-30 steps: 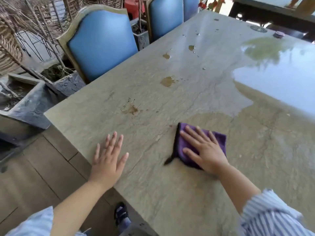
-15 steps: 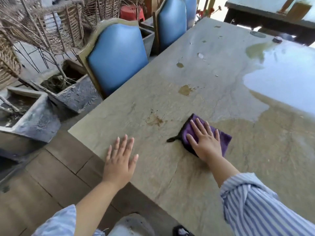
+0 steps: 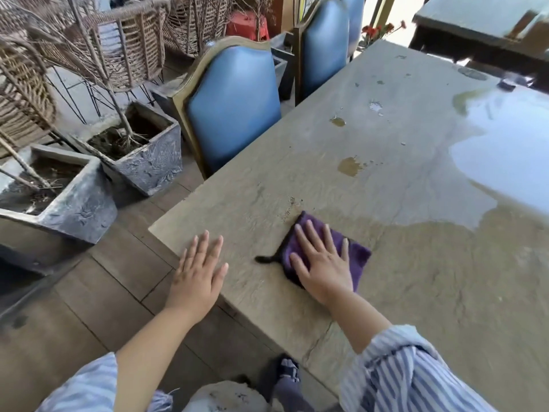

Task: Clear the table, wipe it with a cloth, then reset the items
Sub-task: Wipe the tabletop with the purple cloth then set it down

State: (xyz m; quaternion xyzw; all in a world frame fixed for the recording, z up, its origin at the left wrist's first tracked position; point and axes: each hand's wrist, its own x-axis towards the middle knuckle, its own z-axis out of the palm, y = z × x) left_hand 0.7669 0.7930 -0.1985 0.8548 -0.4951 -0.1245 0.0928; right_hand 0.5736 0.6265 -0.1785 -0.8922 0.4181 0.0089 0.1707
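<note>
A purple cloth (image 3: 358, 252) lies flat on the stone table (image 3: 416, 278) near its front left corner. My right hand (image 3: 322, 263) presses on the cloth with straight, spread fingers. My left hand (image 3: 199, 272) rests flat on the table's left edge, fingers straight, holding nothing. Just beyond the cloth is a line of dark crumbs (image 3: 289, 206). Farther out, brown stains (image 3: 350, 166) and small spots (image 3: 338, 121) mark the top. A wet, shiny patch (image 3: 499, 162) covers the right side of the table.
Blue padded chairs (image 3: 234, 105) stand along the table's left side. Grey stone planters (image 3: 145, 162) and wicker chairs (image 3: 124, 40) fill the floor at left. A small dark object (image 3: 506, 84) sits at the table's far end. A second table (image 3: 481, 22) stands beyond.
My right hand has pushed the cloth away and to the left, onto the dirty spot near the corner. My left hand stayed flat at the table edge. The view shifted left.
</note>
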